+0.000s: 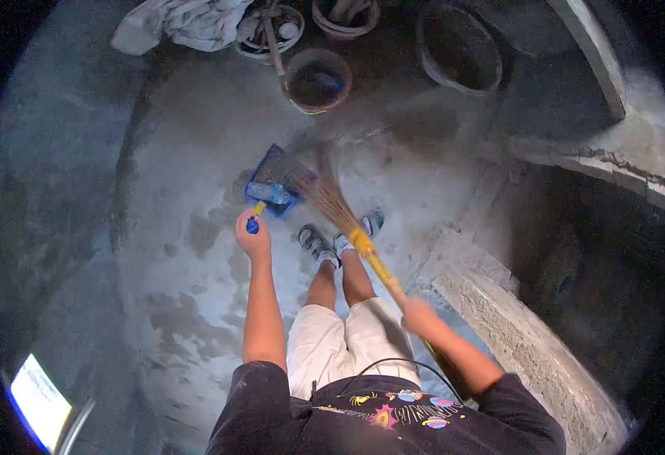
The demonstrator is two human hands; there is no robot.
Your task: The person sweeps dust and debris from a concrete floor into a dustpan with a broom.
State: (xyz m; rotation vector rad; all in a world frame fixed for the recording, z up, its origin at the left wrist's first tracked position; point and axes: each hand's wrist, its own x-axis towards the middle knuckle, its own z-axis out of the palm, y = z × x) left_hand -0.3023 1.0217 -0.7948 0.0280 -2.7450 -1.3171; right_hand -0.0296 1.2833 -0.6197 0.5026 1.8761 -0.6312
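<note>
The single view looks from the wearer's head steeply down past the shirt [378, 413] and shorts [351, 337], at standing height above the floor [181, 174]. Its wide round field has black corners; the sandals [313, 241] fall near the centre, the torso nearest, at the bottom.

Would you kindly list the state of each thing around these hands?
Blue plastic dustpan: loaded, gripped by left hand.
Yellow-handled bristle broom: slanted, gripped by right hand, bristles blurred.
Clear plastic bottle: lying in the dustpan.
Brownish round bucket: uncovered, contents too dark to tell.
Pale cloth: crumpled.
Bright rectangular screen: lit.
Grey floor: blotched.
</note>
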